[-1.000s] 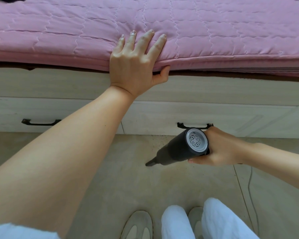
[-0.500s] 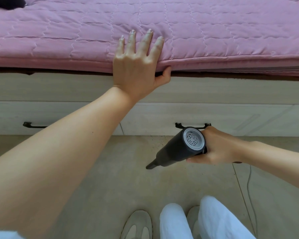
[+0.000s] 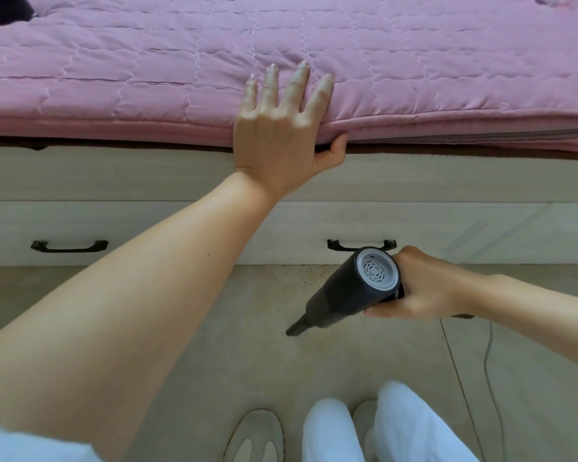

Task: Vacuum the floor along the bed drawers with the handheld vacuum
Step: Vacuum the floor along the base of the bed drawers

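Little moved since earlier: handheld vacuum [image 3: 351, 295] nudged slightly leftward. Right hand [image 3: 421, 288] grips its rear end. Left hand [image 3: 281, 141] flat, fingers spread, on pink mattress [image 3: 447, 68]. Vacuum over floor [image 3: 214, 328] before bed drawers [image 3: 447, 228], long axis diagonal, nozzle down-left.

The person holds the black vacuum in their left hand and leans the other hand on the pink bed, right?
Not quite. The head view shows the vacuum in the right hand. It is the left hand that leans on the pink bed.

Soft even daylight, wide-angle edge distortion
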### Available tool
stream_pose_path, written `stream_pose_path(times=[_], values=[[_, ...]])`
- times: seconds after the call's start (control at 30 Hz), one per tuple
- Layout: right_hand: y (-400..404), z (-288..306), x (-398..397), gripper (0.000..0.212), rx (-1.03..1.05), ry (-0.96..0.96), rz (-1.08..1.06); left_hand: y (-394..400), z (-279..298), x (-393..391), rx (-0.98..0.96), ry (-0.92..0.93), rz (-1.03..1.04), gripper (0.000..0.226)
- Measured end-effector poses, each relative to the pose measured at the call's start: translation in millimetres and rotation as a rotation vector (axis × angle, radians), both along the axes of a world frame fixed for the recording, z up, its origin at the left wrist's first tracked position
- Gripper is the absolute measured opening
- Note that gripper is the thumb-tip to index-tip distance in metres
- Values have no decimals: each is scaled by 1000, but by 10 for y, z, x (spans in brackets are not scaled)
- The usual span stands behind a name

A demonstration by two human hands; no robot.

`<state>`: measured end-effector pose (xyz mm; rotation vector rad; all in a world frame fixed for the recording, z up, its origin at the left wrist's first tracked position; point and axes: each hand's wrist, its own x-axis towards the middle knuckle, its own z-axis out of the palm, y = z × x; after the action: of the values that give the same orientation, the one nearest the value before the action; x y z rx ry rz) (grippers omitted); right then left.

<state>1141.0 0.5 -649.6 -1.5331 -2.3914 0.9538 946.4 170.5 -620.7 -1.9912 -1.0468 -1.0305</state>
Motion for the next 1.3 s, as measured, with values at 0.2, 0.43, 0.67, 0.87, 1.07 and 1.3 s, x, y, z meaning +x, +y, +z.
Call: stream_pose_path(times=[0.2, 0.43, 0.67, 0.87, 1.07, 1.3], values=[[64, 11, 97, 18, 34, -51, 4, 5, -63, -6, 9, -25, -2, 60], [91, -71, 1, 20, 129, -95, -39, 1, -74, 2, 4, -60, -3, 58], [184, -183, -82, 32, 210, -141, -75, 13, -85, 4, 20, -71, -4, 58], [179, -154, -57, 39, 206, -154, -61, 13, -90, 2, 22, -78, -7, 58], [68, 9, 14, 28, 133, -128, -16, 13, -90, 8, 36, -78, 0, 57], [-29, 119, 52, 43, 67, -71, 3, 17, -92, 4, 38, -78, 5, 57]])
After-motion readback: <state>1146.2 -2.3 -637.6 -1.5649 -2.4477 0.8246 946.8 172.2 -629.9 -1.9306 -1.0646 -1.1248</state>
